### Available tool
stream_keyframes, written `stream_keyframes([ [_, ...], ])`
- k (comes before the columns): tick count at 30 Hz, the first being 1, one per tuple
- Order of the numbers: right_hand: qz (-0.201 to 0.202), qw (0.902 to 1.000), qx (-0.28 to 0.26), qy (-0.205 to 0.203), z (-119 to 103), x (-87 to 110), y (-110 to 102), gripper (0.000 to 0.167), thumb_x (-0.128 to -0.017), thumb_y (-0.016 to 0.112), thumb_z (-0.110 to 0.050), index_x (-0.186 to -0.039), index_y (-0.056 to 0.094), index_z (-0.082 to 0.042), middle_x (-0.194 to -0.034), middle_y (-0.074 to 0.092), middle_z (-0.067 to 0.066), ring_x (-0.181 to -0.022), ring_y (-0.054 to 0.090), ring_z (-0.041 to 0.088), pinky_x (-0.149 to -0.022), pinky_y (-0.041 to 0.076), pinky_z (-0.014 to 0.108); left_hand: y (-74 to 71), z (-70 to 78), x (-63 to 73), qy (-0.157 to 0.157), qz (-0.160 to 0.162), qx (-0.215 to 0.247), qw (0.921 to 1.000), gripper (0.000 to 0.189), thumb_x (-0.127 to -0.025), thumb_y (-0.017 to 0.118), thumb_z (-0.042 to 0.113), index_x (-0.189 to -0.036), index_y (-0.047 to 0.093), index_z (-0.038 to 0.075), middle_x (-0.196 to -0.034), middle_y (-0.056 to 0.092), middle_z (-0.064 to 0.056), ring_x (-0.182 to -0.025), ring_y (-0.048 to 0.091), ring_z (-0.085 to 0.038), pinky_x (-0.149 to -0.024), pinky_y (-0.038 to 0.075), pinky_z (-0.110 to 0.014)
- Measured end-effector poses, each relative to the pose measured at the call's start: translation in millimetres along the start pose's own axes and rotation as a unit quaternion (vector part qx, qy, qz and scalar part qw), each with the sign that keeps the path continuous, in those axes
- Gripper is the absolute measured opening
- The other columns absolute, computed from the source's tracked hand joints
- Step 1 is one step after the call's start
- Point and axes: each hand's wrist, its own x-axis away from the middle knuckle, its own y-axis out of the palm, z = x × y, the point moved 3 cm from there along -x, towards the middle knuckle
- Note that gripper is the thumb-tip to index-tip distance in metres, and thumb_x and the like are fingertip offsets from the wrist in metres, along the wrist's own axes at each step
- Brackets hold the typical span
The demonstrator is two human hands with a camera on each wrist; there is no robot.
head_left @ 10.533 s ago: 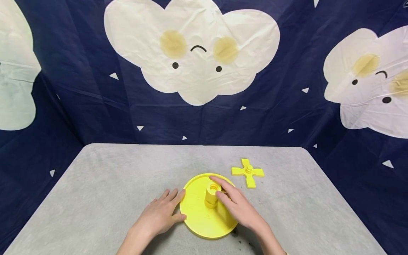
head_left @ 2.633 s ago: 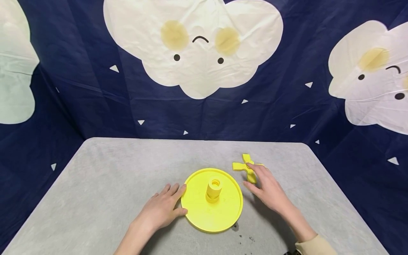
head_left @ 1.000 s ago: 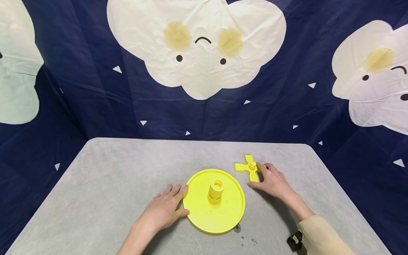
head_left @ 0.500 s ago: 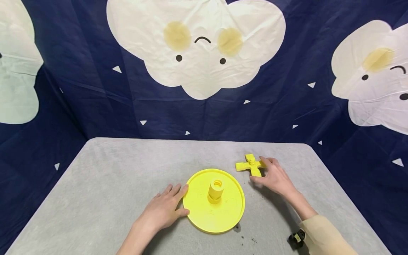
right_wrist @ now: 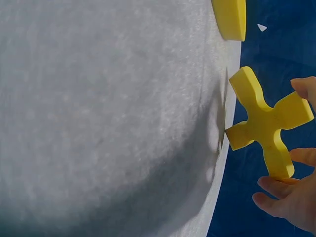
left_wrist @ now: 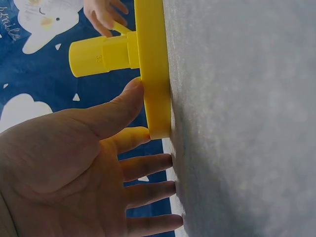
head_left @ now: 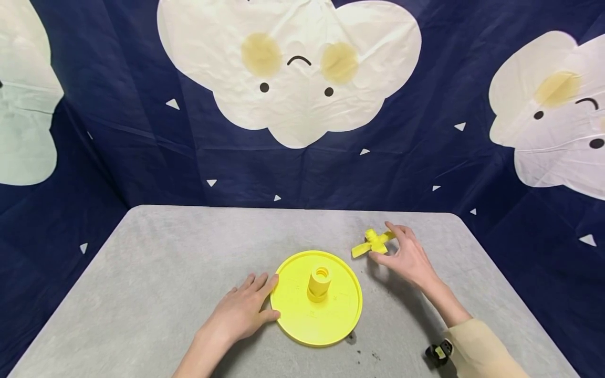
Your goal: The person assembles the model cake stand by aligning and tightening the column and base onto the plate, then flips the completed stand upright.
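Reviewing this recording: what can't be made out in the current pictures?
Head view: markings on the round yellow plate, too small to read.
Right wrist view: knob of the yellow cross-shaped piece, hidden behind its underside.
Left wrist view: part of the right hand, cut off by top edge.

The head view looks forward and down from above the table (head_left: 142, 294), widest and farthest back, with the backdrop (head_left: 326, 181) across its upper half; the left wrist view sits close and low beside the left hand (head_left: 241, 312), turned sideways, the table filling the right of its frame. The right wrist view, also low and sideways, has the table at left and the right hand (head_left: 408, 257) at its right edge; it shares the cross piece (right_wrist: 264, 123) with the head view; head and left wrist share the disc (head_left: 302, 325).
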Motion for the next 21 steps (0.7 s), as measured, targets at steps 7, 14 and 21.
stream_keyframes([
  [7, 0.026, 0.9970, -0.072, 0.007, -6, 0.0, -5, 0.098, -0.082, 0.083, -0.042, -0.161, 0.034, -0.011, -0.151, 0.048, 0.022, -0.138, 0.050, 0.043, -0.109, 0.046, 0.063, -0.1, 0.0, -0.5, -0.002, -0.003, 0.002, 1.0000, 0.076, -0.094, 0.073, 0.044, -0.158, 0.043, 0.017, -0.164, 0.041, -0.015, -0.154, 0.033, -0.044, -0.117, 0.032, -0.073],
  [14, 0.045, 0.9909, -0.127, 0.007, -13, 2.6, -11, 0.098, -0.084, 0.083, -0.038, -0.163, 0.030, -0.014, -0.157, 0.045, 0.017, -0.141, 0.048, 0.035, -0.117, 0.043, 0.054, 0.5, 0.5, -0.3, 0.001, -0.002, 0.004, 1.0000, 0.075, -0.094, 0.073, 0.044, -0.158, 0.043, 0.017, -0.164, 0.041, -0.015, -0.154, 0.033, -0.045, -0.117, 0.032, -0.073],
  [21, 0.074, 0.9807, -0.181, 0.015, -24, 8.6, -18, 0.099, -0.086, 0.083, -0.036, -0.165, 0.025, -0.020, -0.163, 0.041, 0.011, -0.144, 0.047, 0.030, -0.119, 0.043, 0.049, 0.7, 0.5, 0.2, 0.005, 0.003, 0.004, 1.0000, 0.075, -0.094, 0.073, 0.043, -0.158, 0.044, 0.017, -0.163, 0.042, -0.016, -0.153, 0.034, -0.045, -0.116, 0.033, -0.073],
])
